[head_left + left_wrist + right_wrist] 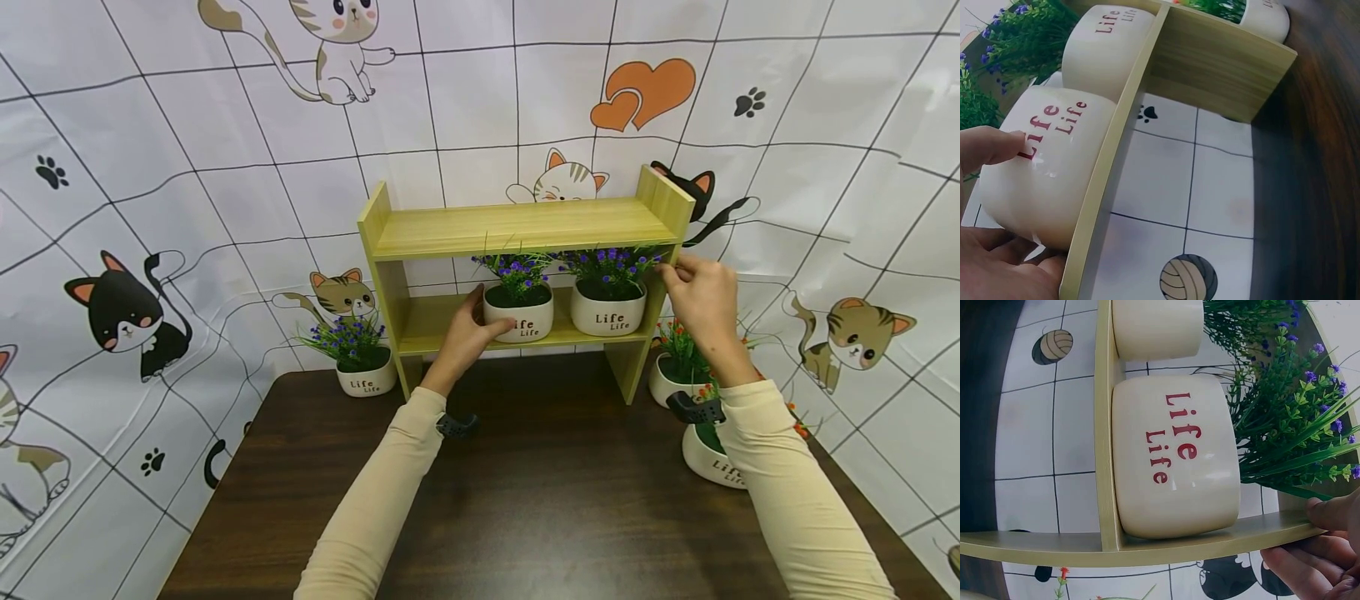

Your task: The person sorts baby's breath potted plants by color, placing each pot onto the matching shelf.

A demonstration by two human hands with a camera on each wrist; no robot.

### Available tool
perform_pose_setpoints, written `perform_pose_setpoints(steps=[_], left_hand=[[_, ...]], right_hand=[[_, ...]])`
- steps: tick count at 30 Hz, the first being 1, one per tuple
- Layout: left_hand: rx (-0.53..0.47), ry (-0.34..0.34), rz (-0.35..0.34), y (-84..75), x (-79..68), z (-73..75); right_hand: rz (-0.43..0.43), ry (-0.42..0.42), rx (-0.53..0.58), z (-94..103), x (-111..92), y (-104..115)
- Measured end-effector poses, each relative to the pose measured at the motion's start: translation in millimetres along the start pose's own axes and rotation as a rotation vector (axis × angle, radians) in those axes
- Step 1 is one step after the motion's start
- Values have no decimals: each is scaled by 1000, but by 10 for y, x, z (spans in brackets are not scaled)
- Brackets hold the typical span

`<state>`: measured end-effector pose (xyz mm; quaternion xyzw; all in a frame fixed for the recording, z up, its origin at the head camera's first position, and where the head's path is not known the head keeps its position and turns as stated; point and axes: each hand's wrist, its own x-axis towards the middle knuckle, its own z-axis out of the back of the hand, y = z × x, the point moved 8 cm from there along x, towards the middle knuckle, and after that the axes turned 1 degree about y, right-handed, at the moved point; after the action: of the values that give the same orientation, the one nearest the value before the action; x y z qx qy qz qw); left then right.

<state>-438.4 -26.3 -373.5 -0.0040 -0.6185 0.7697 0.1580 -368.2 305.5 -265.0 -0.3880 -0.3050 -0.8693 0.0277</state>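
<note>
Two pots (609, 313) already stand on the rack's (517, 227) lower board, the left one (529, 320) grasped by the left hand's (465, 335) fingers while the right hand's (703, 302) fingers pinch the rack's right side, and three others (366, 378), on the worktop (540, 508), perhaps still wait.

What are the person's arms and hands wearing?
The left sleeve and right sleeve are long, plain and cream, with wrinkles. A black strap shows at each wrist. The left hand and right hand wear no gloves.
</note>
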Motion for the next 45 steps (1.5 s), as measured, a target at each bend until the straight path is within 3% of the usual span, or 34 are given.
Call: perform_pose_setpoints(steps=[10,22,28,37,45], left_hand=[[-22,-14,-29,-30,-23,44],[-32,-67,-115,-129,-172,224],[-23,-114,-156,-200,-302,396],[-29,-251,-231,-213,-515,745],[-6,-317,-231,-140,-712,1056]], right_hand=[[2,1,9,-13,-1,9],[-9,-1,8,-8,-2,-3],[-16,-6,2,-10,-6,-13],[-14,1,13,-3,-2,-12],[-17,7,13,-21,5,-33]])
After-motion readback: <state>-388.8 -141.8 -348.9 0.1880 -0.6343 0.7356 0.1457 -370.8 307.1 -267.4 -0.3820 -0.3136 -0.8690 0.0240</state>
